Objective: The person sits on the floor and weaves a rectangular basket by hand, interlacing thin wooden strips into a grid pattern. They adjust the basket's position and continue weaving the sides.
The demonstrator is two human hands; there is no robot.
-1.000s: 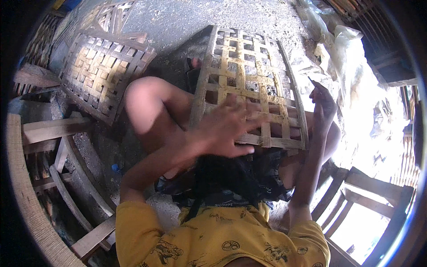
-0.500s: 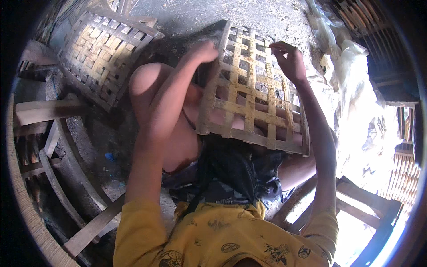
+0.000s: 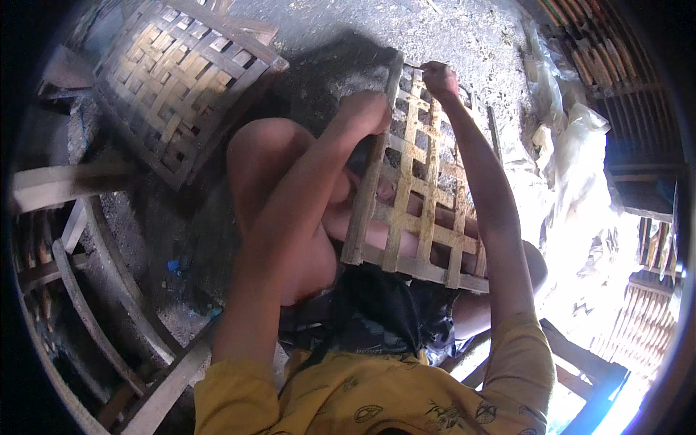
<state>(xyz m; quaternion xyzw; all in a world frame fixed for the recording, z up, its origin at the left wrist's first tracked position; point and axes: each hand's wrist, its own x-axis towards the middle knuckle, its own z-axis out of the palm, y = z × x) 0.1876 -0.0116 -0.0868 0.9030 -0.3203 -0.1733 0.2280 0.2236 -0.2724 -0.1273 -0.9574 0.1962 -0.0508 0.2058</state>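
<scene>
In the head view, the slatted panel (image 3: 430, 174) lies lengthwise over the person's legs (image 3: 272, 152), its near end by the lap. The left hand (image 3: 365, 112) is curled against its left rail; the right hand (image 3: 439, 80) is bunched at the far end, whether gripping anything I cannot tell. With only legs beneath, uneven pressure could tip the panel or crack a thin slat.

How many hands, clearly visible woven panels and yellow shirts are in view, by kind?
Left hand and right hand: 2 hands
Lap panel and upper-left panel: 2 woven panels
Yellow shirt: 1
Total: 5
</scene>
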